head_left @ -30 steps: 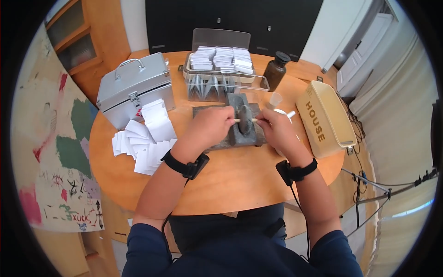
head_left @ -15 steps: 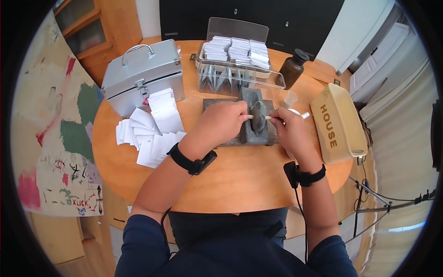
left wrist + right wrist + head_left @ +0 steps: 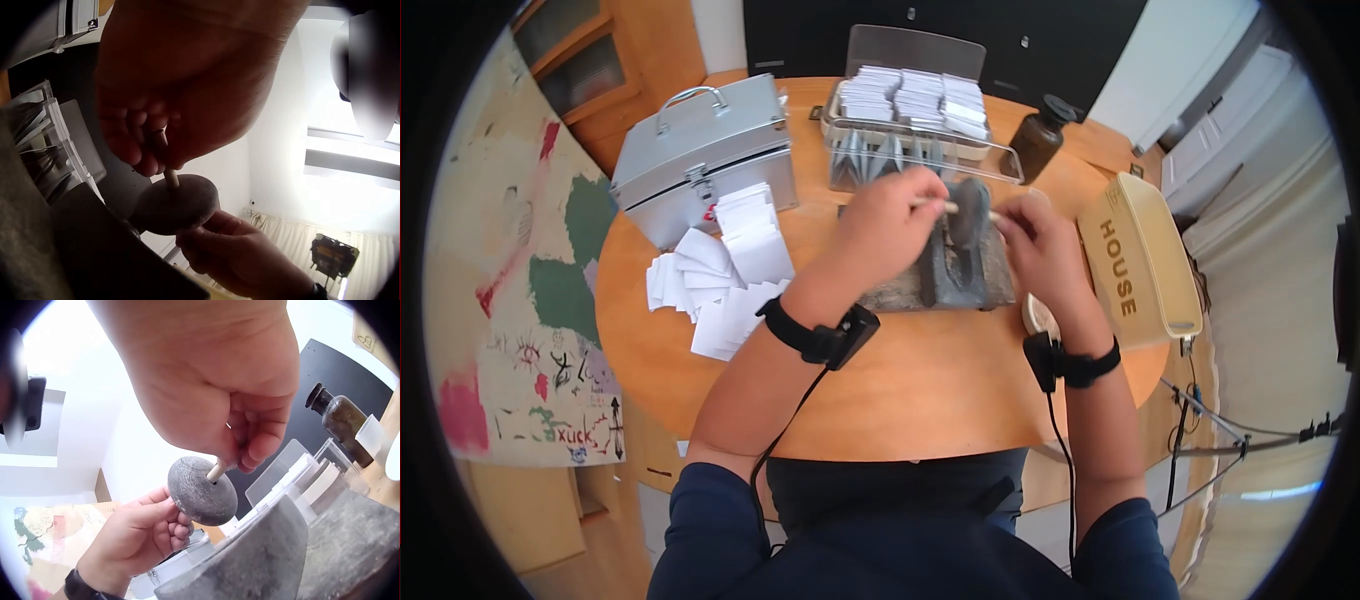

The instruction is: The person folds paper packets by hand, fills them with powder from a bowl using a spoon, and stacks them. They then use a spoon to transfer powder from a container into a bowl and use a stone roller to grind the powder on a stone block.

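A round grey stone wheel (image 3: 971, 213) with a pale wooden rod through its centre is held above the far part of a grey stone trough (image 3: 956, 285). The left hand (image 3: 892, 222) pinches the rod's left end and the right hand (image 3: 1040, 245) its right end. In the left wrist view the fingers curl round the rod (image 3: 172, 179) beside the wheel (image 3: 178, 204). The right wrist view shows the wheel (image 3: 202, 490) lifted off the trough (image 3: 250, 556), with the right hand (image 3: 219, 394) on the rod.
Behind stand a clear box of white packets (image 3: 915, 98) and a brown bottle (image 3: 1037, 140). A silver case (image 3: 705, 155) and loose white papers (image 3: 745, 245) lie left; a cream HOUSE bin (image 3: 1135, 262) and a small dish (image 3: 1040, 318) are right.
Both hands have moved the wheel away from the body and up, from within the trough to above its far part. More of the trough's near part now shows.
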### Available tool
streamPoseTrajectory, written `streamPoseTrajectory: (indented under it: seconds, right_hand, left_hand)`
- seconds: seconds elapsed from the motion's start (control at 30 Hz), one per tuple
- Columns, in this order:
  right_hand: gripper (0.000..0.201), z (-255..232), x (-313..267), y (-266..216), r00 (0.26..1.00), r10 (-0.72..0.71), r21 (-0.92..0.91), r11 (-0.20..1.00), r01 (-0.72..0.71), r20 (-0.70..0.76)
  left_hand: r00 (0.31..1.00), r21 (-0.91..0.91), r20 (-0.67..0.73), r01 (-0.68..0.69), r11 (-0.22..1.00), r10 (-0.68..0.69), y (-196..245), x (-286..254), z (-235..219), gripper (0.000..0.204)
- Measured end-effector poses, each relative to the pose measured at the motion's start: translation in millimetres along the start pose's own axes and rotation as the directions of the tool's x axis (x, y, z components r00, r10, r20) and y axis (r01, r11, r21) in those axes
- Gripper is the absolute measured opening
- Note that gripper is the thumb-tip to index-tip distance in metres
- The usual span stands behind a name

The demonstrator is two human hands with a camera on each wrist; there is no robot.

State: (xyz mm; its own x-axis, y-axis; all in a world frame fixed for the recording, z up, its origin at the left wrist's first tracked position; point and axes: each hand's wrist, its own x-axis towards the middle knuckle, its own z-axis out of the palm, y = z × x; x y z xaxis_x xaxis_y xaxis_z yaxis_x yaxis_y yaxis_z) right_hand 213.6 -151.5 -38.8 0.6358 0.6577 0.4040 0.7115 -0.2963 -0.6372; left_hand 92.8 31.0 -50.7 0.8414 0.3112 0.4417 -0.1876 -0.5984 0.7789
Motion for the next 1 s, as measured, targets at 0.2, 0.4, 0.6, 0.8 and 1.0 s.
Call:
streamPoseTrajectory:
  seconds: [0.2, 0.4, 0.6, 0.8, 1.0]
  right_hand:
    - [0.021, 3, 24, 18, 0.968, -0.245, -0.141, 0.958, 0.251, 0.056]
    - [0.027, 9, 15, 17, 0.964, -0.262, -0.216, 0.94, 0.263, 0.037]
    - [0.025, 4, 1, 17, 0.965, -0.261, -0.156, 0.952, 0.264, 0.04]
    - [0.018, 8, 3, 22, 0.951, -0.311, -0.143, 0.941, 0.308, 0.004]
    - [0.017, 15, 16, 23, 0.966, -0.259, -0.155, 0.954, 0.256, -0.002]
  left_hand:
    - [0.997, -0.124, 0.067, 0.044, 0.991, -0.036, -18, 12, 6, 0.038]
    - [1.0, -0.001, 0.005, -0.003, 1.0, 0.003, -25, 8, 17, 0.031]
    - [0.997, 0.117, 0.066, -0.055, 0.992, 0.047, -16, 1, 18, 0.019]
    - [0.996, 0.147, -0.016, 0.086, 0.985, -0.084, -9, -2, 27, 0.015]
    - [0.994, 0.146, -0.04, 0.108, 0.983, -0.103, -21, 12, 27, 0.014]
